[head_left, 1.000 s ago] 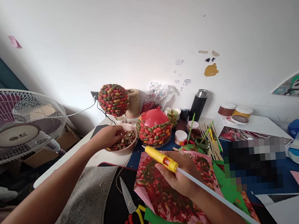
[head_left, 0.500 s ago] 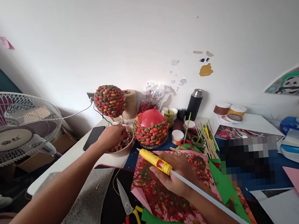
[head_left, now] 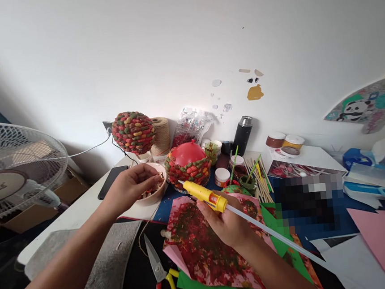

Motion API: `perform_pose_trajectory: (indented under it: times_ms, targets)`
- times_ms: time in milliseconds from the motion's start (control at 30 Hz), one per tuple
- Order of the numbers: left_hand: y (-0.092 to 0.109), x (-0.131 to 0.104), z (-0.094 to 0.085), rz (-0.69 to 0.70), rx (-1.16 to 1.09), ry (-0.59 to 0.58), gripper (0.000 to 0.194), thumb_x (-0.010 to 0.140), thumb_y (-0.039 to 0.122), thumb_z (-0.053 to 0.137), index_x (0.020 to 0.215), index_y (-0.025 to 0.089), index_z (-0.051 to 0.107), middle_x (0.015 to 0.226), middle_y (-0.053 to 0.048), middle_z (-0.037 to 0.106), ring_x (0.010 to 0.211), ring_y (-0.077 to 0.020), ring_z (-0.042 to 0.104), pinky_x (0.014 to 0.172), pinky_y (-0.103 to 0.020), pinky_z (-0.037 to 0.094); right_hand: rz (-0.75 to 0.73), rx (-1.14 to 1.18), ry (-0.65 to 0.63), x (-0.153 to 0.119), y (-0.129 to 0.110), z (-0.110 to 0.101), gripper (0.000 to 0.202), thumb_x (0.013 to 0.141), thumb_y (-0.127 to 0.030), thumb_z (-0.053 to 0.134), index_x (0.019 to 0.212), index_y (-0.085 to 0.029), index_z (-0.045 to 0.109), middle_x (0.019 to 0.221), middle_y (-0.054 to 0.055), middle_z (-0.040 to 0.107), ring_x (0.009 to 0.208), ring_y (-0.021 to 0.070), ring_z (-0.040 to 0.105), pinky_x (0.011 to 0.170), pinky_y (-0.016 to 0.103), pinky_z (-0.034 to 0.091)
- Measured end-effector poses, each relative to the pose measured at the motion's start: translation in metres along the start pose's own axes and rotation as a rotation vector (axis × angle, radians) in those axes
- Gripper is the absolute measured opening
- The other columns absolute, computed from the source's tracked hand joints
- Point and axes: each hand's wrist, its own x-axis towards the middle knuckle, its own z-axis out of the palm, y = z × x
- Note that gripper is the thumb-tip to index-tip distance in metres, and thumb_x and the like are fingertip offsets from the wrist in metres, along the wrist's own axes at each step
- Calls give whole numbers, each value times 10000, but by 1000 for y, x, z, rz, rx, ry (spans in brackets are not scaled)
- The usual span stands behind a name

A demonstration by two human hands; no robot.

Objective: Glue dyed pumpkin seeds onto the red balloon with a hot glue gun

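Observation:
My right hand (head_left: pixel 228 224) grips a yellow hot glue gun (head_left: pixel 202 194), and a long clear glue stick (head_left: pixel 270 231) runs out of its back end. The glue gun's nozzle points left, in front of a red balloon (head_left: pixel 190 154) whose lower sides are covered with red, green and orange peanut-shell-like pieces (head_left: pixel 193 171). Over a pale pink bowl (head_left: pixel 153 198) of similar small pieces is my left hand (head_left: pixel 133 185). Its thumb and fingers are pinched together; whatever is between them is too small to make out.
A finished-looking ball of the same pieces (head_left: pixel 134 132) stands behind the bowl, beside a twine spool (head_left: pixel 161 136). Scissors (head_left: pixel 158 266) lie in front, next to paint-smeared pink paper (head_left: pixel 204 247). Paint jars (head_left: pixel 222 176), sticks (head_left: pixel 261 181) and a black thermos (head_left: pixel 243 135) stand behind. A fan (head_left: pixel 16 171) is left.
My left hand has lifted a little out of the bowl, and its fingers now show in a pinch. The glue gun has risen closer to the balloon. The view has turned slightly right.

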Motion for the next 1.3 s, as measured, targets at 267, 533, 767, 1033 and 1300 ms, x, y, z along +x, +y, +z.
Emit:
perform_pose_trajectory:
  times_ms: [267, 533, 767, 1033, 1300]
  targets:
    - [-10, 18, 1, -24, -125, 54, 609, 675, 693, 1000, 912, 194, 744, 782, -5, 763, 668, -160, 669, 635, -262, 524, -35, 4, -10, 2, -6, -2, 398, 1140, -416, 606, 788, -234, 638, 645, 7, 651, 552, 174, 617, 566, 294, 458]
    - [7, -13, 45, -82, -572, -240, 453, 716, 433, 1071, 880, 180, 733, 760, -36, 784, 675, -182, 751, 622, -263, 602, 156, 125, 12, 0, -2, 2, 477, 1120, -564, 606, 781, -234, 667, 582, -3, 584, 513, 188, 584, 513, 300, 481]
    - [32, -10, 85, -99, -697, -388, 413, 721, 377, 1075, 881, 184, 748, 769, -19, 787, 667, -175, 772, 625, -252, 630, 309, 279, 97, 4, -2, 2, 557, 1077, -713, 610, 814, -230, 700, 549, -20, 553, 466, 173, 541, 442, 278, 434]
    - [34, -12, 121, -112, -809, -338, 451, 698, 399, 1092, 825, 185, 716, 710, -15, 784, 631, -166, 769, 608, -236, 617, 351, 294, 154, 9, 1, -1, 558, 1040, -737, 655, 891, -218, 796, 582, 3, 620, 483, 170, 547, 430, 260, 469]
    - [18, -16, 131, -190, -909, -309, 475, 665, 471, 1102, 830, 183, 763, 683, -43, 796, 643, -198, 796, 615, -245, 627, 385, 260, 161, 7, 7, 3, 528, 1022, -719, 677, 912, -217, 795, 594, -1, 627, 495, 176, 572, 443, 262, 486]
